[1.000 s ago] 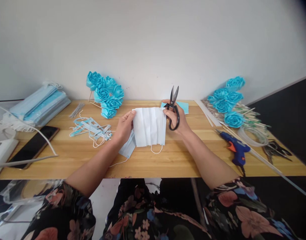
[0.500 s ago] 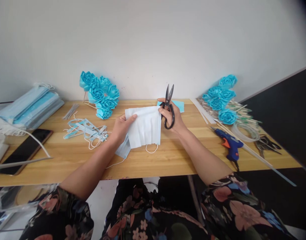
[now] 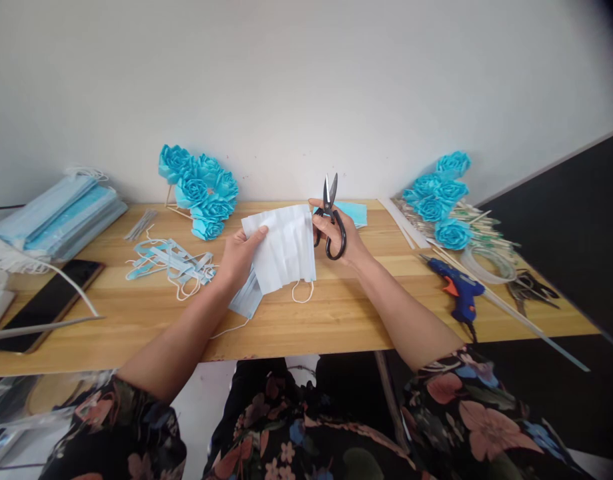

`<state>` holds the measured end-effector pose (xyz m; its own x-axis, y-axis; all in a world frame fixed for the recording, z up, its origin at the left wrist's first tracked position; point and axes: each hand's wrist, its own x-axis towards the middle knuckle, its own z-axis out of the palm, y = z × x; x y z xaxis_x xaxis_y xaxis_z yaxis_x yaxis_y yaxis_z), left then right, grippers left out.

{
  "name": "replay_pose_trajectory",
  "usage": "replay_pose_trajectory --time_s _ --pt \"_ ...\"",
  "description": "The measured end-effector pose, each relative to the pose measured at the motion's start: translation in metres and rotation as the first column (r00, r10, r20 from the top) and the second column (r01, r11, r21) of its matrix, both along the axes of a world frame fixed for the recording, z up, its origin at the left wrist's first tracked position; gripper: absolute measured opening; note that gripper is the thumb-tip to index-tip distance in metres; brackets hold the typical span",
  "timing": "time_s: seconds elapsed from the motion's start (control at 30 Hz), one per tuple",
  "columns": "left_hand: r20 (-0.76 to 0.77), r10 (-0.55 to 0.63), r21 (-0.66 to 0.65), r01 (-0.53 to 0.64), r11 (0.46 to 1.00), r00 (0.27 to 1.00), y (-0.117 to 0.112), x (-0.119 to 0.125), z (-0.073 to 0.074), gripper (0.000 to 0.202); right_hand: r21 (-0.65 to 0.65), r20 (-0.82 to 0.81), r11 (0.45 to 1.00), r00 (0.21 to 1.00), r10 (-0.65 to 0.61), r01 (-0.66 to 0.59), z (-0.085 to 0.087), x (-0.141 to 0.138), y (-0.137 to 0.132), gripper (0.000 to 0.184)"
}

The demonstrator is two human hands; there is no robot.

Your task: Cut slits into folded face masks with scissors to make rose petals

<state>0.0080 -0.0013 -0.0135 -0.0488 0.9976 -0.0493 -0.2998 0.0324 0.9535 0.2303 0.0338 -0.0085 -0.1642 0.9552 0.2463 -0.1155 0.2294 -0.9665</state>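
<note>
My left hand (image 3: 240,257) pinches the left edge of a white pleated face mask (image 3: 283,247), held up over the wooden table (image 3: 306,320). My right hand (image 3: 339,233) grips black scissors (image 3: 331,217), blades pointing up and slightly apart, and touches the mask's right edge. A light blue mask (image 3: 246,300) lies under the white one, its ear loop trailing toward the table's front edge.
Cut mask strips and loops (image 3: 173,263) lie to the left, with a stack of blue masks (image 3: 61,213) and a phone (image 3: 49,300). Blue fabric roses (image 3: 199,190) stand at the back; more roses (image 3: 443,197), sticks and a blue glue gun (image 3: 456,290) are on the right.
Both hands and the white mask shifted left in view, the mask tilting with its left corner lifted. The scissors' blades closed somewhat.
</note>
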Motion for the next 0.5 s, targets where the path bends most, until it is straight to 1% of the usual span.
replay_pose_trajectory --time_s 0.07,0.27,0.37,0.5 --pt "-0.001 -0.026 -0.010 0.026 1.000 1.000 -0.0010 0.0009 -0.0003 0.058 0.016 0.017 1.000 1.000 -0.019 0.018 0.0016 -0.0003 0.0001 0.064" --pt "-0.011 -0.081 -0.020 0.081 0.997 0.997 -0.0026 0.0022 -0.0037 0.054 0.064 0.054 0.993 0.993 -0.106 0.102 0.0027 -0.0002 0.0013 0.050" --pt "-0.017 -0.088 -0.015 0.088 0.996 0.996 -0.0017 0.0019 -0.0061 0.053 0.093 0.065 0.989 0.991 -0.117 0.111 0.0037 -0.0004 -0.0004 0.046" --pt "-0.051 -0.073 0.031 0.075 0.997 0.996 0.0006 0.0006 -0.0092 0.052 0.114 0.073 0.988 0.991 -0.113 0.104 0.0055 0.0000 -0.0026 0.041"
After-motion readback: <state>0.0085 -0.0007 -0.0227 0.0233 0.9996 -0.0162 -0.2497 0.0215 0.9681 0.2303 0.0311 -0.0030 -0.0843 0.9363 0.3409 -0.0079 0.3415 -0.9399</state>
